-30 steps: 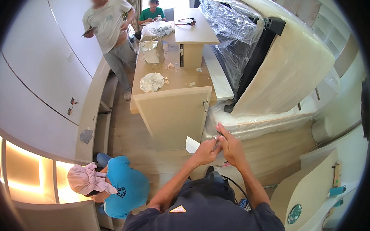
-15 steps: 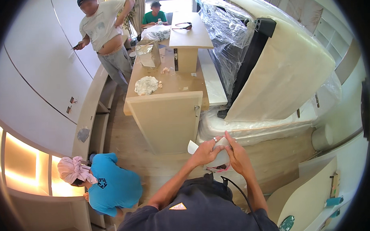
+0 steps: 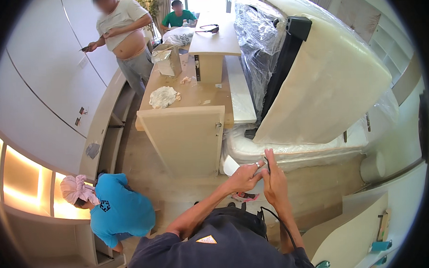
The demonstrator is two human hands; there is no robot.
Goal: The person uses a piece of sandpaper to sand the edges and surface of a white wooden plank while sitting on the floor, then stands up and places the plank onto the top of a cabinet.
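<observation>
In front of my chest my two hands meet. My left hand (image 3: pixel 243 178) is closed, a ring on one finger, and a white sheet-like piece (image 3: pixel 231 166) sticks out past its knuckles. My right hand (image 3: pixel 275 183) faces it, the fingers long and pressed together and the thumb side against the left fingertips. A thin dark edge shows along the right fingers; what it belongs to is hidden. Below the hands, a pink and dark item (image 3: pixel 245 196) lies on the floor, too small to name.
A table (image 3: pixel 191 92) ahead carries a metal can (image 3: pixel 168 64), crumpled white material (image 3: pixel 163 97) and glasses (image 3: pixel 210 29). A panel (image 3: pixel 184 140) leans on its front. Wrapped mattresses (image 3: pixel 326 78) stand at right. A co-worker in blue (image 3: pixel 122 203) crouches left; two people are farther back.
The white sheet no longer shows broadly between my hands; only its part left of my left hand shows. My right fingers have straightened. The view has shifted slightly. The standing person's raised arm has lowered.
</observation>
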